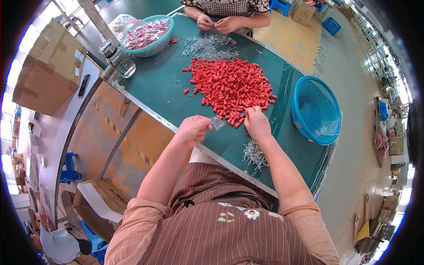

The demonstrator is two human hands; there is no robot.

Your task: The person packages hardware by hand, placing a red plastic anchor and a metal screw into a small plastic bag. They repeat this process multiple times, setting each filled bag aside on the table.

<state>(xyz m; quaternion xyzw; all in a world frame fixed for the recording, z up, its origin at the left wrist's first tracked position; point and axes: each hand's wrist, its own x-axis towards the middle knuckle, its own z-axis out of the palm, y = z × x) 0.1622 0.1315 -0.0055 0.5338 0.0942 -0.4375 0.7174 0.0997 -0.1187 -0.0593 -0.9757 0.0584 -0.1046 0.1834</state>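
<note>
My left hand [192, 130] is closed, thumb and fingers pinching a small clear plastic bag [217, 123] that sticks out to the right of my fingertips, over the near edge of the green table [172, 99]. A bit of red shows at those fingers too, but I cannot tell whether it lies inside the bag. My right hand [258, 125] reaches to the near edge of the big heap of red plugs [232, 84], its fingers bent and their tips at the plugs; I cannot tell whether they have hold of 1.

The heap fills the middle of the table, with a few loose plugs at its left side. Beneath my right forearm, close to the table's near edge, is a small pile of screws [254, 154]. A 2nd, wider screw pile [210, 46] lies just beyond the plugs.

To my right stands a blue basket [303, 121] with some clear plastic in it. At the far left, a pale green basket [152, 50] is heaped with bags of red pieces [145, 34], and a glass bottle [125, 66] stands near it. Across from me, a co-worker's 2 hands [226, 25] are held close together above the far screws.
</note>
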